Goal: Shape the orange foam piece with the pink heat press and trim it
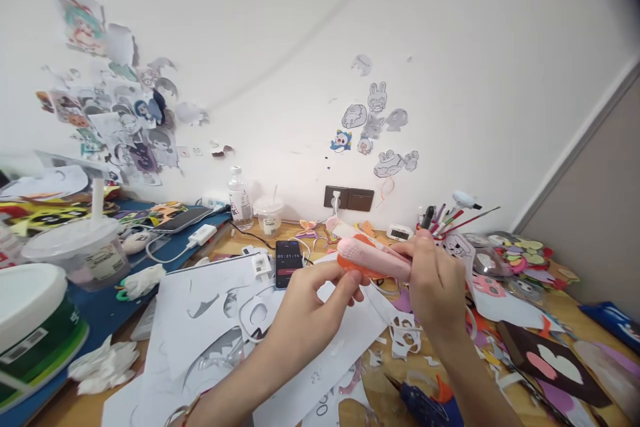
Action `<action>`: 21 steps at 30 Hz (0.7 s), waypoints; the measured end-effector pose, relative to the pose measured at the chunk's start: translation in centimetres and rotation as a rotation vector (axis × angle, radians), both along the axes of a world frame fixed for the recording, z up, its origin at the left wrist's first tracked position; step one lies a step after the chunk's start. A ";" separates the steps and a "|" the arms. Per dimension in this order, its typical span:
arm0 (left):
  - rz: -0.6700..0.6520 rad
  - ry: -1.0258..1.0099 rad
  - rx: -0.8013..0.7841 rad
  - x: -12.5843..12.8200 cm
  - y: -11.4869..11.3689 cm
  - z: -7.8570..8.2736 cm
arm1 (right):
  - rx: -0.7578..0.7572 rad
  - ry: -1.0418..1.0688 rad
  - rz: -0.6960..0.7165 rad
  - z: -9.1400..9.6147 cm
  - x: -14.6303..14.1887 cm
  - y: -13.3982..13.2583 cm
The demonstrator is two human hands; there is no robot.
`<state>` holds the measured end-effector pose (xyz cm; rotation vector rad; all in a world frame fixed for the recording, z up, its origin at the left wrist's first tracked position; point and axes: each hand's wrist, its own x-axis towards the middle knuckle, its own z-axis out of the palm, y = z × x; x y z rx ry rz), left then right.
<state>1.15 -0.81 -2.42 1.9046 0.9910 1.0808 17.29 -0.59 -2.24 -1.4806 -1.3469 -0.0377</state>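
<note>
In front of me, a long pink piece (373,257) with a rounded, bumpy end lies across a flat orange piece (367,274). My left hand (320,307) pinches the orange piece at its lower left edge, thumb forward. My right hand (435,280) is closed around the right end of the pink piece, its fingers mostly hidden behind. What exactly the pink piece is, I cannot tell. Beneath my hands lie white paper sheets (320,373) and a cut-out white scrap (404,335). A blue glue gun (425,407) with an orange trigger rests below, near my right forearm.
A phone (289,264) showing a timer stands behind my left hand. Pens in a holder (445,223) and a small clock (399,233) are at the back. Left are a white-lidded tub (37,340), a lidded cup (83,250) and a bottle (241,200). Coloured scraps crowd the right.
</note>
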 end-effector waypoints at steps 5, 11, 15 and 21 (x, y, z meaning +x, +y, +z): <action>-0.035 -0.019 0.111 0.1 -0.2 -0.2 | 0.126 -0.120 -0.123 -0.3 -0.1 -0.2; -0.119 -0.003 0.138 0.4 -0.2 -0.6 | 0.330 -0.280 -0.161 -0.1 0.8 -1.0; -0.033 -0.006 0.193 -0.1 0.1 -0.5 | 0.404 -0.322 -0.203 0.2 1.4 -1.2; -0.033 -0.034 0.256 -3.2 -0.2 1.8 | 0.454 -0.471 -0.123 -0.1 2.1 -1.1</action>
